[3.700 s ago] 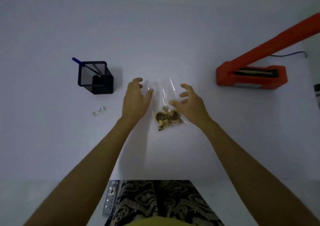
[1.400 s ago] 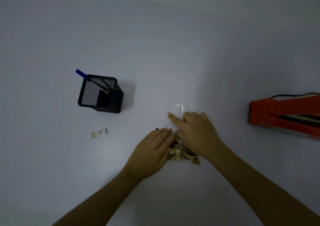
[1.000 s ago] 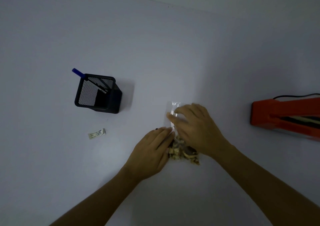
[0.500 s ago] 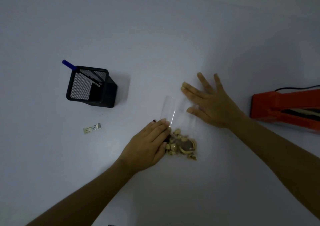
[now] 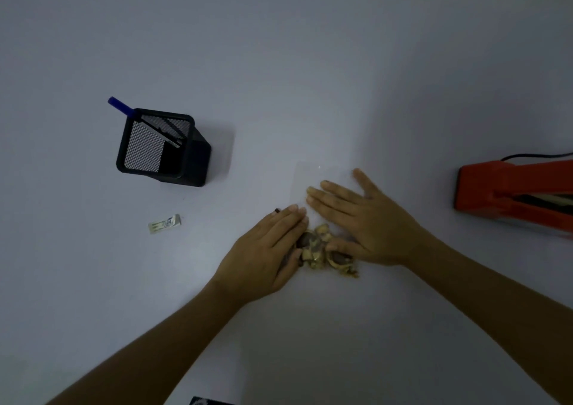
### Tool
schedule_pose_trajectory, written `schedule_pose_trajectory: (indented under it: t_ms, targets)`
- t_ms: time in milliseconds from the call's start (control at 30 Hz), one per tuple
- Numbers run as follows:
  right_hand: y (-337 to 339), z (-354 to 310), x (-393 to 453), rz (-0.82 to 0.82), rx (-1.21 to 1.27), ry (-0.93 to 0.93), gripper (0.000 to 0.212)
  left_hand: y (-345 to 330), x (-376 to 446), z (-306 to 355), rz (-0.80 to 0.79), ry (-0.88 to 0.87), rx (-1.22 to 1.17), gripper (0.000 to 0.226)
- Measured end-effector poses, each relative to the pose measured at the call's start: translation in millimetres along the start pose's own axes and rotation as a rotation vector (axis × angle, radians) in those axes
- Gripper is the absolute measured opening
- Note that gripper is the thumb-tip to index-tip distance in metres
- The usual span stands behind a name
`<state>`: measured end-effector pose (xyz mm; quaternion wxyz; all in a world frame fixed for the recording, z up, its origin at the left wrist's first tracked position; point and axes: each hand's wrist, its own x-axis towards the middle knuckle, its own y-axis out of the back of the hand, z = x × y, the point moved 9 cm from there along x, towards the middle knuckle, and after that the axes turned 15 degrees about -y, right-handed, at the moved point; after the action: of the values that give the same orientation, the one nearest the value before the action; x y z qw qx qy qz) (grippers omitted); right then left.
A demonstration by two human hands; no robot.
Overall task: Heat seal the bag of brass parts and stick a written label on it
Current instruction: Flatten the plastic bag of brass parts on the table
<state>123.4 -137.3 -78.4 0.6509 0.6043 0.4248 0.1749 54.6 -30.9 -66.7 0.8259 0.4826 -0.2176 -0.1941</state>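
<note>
A clear plastic bag [image 5: 313,178] lies flat on the white table, with brass parts [image 5: 322,251] bunched at its near end. My left hand [image 5: 266,255] rests flat on the bag's left side, fingers straight, beside the parts. My right hand [image 5: 362,221] presses flat on the bag's middle, fingers spread toward its open far end. The small white label [image 5: 164,223] lies on the table to the left. The red heat sealer [image 5: 514,196] stands at the right edge, its arm raised.
A black mesh pen holder [image 5: 161,148] with a blue pen [image 5: 121,106] stands at the left, beyond the label. A black cord [image 5: 536,155] runs behind the sealer. A dark object shows at the bottom edge [image 5: 207,401].
My right hand, which had slid out past the bag's far end, has come back and lies flat on the bag near the parts. The left hand has stayed put.
</note>
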Motion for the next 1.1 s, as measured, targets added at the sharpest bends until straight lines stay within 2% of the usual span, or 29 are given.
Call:
schedule_pose_trajectory:
  t_ms: [167,333,500,600,700,833,933,1000,1100]
  targets:
    - [2,22,-2,0.014,0.02,-0.134,0.073,0,0,0,0.004,-0.008,-0.022,0.045]
    - [13,20,-1,0.074,0.05,-0.174,0.072,1,0,2,0.016,-0.016,-0.032,0.044]
    - [18,-6,21,0.036,-0.021,0.068,0.07,-1,-3,0,0.014,-0.007,-0.037,0.045]
    - [14,4,31,0.005,-0.104,0.108,0.068,-1,-3,0,0.017,-0.01,-0.033,0.045]
    - [17,25,42,0.023,-0.14,0.015,0.072,0,-1,2,0.014,-0.021,-0.02,0.045]
    - [40,53,46,0.096,-0.035,-0.219,0.075,-3,-2,3,-0.002,-0.014,-0.03,0.046]
    - [44,18,24,0.139,-0.007,-0.07,0.073,-3,-2,3,-0.004,-0.012,-0.02,0.045]
    - [28,-13,2,0.09,0.007,0.075,0.073,-2,0,3,0.002,-0.014,-0.014,0.045]
    - [2,-13,-13,-0.014,0.017,0.087,0.073,-2,0,2,0.007,-0.009,-0.007,0.045]
